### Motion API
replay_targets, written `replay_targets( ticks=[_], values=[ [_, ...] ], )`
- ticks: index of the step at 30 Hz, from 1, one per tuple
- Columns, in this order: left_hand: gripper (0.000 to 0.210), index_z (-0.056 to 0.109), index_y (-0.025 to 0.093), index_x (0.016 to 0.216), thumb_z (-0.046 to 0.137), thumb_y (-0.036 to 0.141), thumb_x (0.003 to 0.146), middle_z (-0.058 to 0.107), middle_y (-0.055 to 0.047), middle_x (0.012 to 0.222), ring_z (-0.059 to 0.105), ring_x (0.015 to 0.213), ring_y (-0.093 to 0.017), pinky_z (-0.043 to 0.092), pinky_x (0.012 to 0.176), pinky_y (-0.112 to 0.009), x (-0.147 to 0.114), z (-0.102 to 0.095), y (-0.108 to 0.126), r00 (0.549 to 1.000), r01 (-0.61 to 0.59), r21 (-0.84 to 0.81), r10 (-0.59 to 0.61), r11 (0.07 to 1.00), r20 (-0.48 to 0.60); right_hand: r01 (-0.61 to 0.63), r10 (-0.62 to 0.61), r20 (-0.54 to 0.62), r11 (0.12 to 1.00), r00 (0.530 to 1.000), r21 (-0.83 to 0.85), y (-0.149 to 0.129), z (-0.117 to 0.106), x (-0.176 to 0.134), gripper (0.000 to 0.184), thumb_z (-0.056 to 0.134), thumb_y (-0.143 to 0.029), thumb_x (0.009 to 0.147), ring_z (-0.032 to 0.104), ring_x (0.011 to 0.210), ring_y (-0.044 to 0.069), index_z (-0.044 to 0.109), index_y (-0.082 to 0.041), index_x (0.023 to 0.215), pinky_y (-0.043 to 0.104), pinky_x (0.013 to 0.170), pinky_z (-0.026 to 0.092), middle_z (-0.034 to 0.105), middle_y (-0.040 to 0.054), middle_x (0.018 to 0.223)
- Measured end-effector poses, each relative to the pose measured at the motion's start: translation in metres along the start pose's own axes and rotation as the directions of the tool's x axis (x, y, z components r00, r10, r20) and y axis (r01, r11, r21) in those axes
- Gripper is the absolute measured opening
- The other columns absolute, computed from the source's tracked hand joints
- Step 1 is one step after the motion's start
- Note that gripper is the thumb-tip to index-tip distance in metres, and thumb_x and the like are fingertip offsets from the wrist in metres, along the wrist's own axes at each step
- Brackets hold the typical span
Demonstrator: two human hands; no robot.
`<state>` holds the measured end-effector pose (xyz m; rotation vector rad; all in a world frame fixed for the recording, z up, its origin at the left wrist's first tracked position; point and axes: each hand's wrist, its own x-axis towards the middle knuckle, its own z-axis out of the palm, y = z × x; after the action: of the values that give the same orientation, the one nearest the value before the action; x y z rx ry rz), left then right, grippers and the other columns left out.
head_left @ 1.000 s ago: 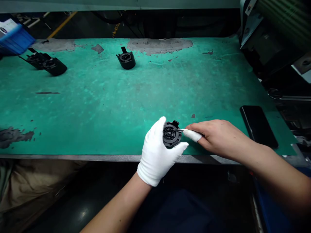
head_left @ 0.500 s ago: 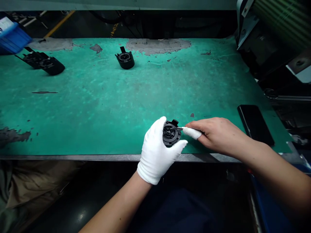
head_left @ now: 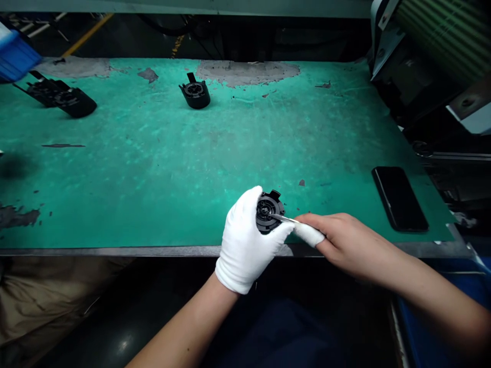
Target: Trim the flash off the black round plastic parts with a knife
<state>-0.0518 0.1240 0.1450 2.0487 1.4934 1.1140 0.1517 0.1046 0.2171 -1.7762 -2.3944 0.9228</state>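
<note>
A scuffed green bench (head_left: pixel 153 168) crosses the frame, blue bin (head_left: pixel 17 56) upper left. Lower centre, the left grip (head_left: pixel 245 235) curls round a black part (head_left: pixel 267 207); the right grip (head_left: pixel 339 235) pinches a slim tool (head_left: pixel 284 219).

The bench (head_left: pixel 153 179) has a flat green top, broken by irregular grey patches. The longest patch (head_left: pixel 249 72) runs along the middle of the far edge; others lie at the far left and near left. A thin dark slit (head_left: pixel 63 145) marks the left half, and a grey strip (head_left: pixel 115 251) borders the front. On the green, a black cup (head_left: pixel 196 96) stands upright near the far edge, its tab pointing up. At the far left, black pieces (head_left: pixel 76 104) overlap. A phone (head_left: pixel 400 198) lies flat at the right, dark face up.
</note>
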Motion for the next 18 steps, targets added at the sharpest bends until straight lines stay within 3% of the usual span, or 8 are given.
replay_targets(
  ticks=[5,10,14,18],
  values=[
    [0.087,0.042,0.015,0.143,0.076,0.060,0.078,0.058,-0.017,0.139,0.056,0.131,-0.031,0.047,0.112,-0.047,0.000,0.000,0.000,1.000,0.002,-0.013,-0.002,1.000,0.005,-0.033,0.029,-0.093,0.999,0.995,-0.040,0.001,0.013,-0.003,0.039,0.044,-0.021,0.093,0.071,0.100,0.029,0.062,-0.029,0.126,0.038,0.080,0.050,0.075,0.0051,0.116],
    [0.085,0.042,0.016,0.143,0.076,0.059,0.078,0.057,-0.017,0.140,0.056,0.131,-0.032,0.047,0.112,-0.048,-0.001,-0.002,0.000,1.000,0.014,-0.013,-0.014,1.000,0.018,-0.039,0.037,-0.040,0.997,0.999,-0.065,-0.009,0.018,-0.003,0.041,0.043,-0.011,0.087,0.071,0.100,0.030,0.063,-0.025,0.120,0.038,0.078,0.051,0.075,0.0076,0.114],
    [0.083,0.043,0.017,0.143,0.076,0.058,0.078,0.058,-0.017,0.139,0.057,0.130,-0.033,0.048,0.110,-0.051,-0.001,-0.003,0.001,1.000,0.001,-0.005,-0.001,1.000,0.015,-0.014,0.016,-0.018,0.995,1.000,0.097,-0.014,0.008,-0.005,0.038,0.045,-0.013,0.089,0.072,0.091,0.026,0.069,-0.029,0.114,0.032,0.075,0.051,0.078,0.0032,0.101],
    [0.085,0.044,0.017,0.142,0.076,0.061,0.077,0.058,-0.017,0.139,0.057,0.130,-0.033,0.048,0.110,-0.051,-0.001,-0.004,0.000,1.000,0.018,-0.034,-0.018,0.999,0.011,0.011,-0.003,-0.024,0.941,1.000,0.337,-0.012,0.008,-0.005,0.035,0.046,-0.019,0.093,0.070,0.095,0.023,0.070,-0.032,0.114,0.031,0.079,0.051,0.076,-0.0004,0.107]
  ],
)
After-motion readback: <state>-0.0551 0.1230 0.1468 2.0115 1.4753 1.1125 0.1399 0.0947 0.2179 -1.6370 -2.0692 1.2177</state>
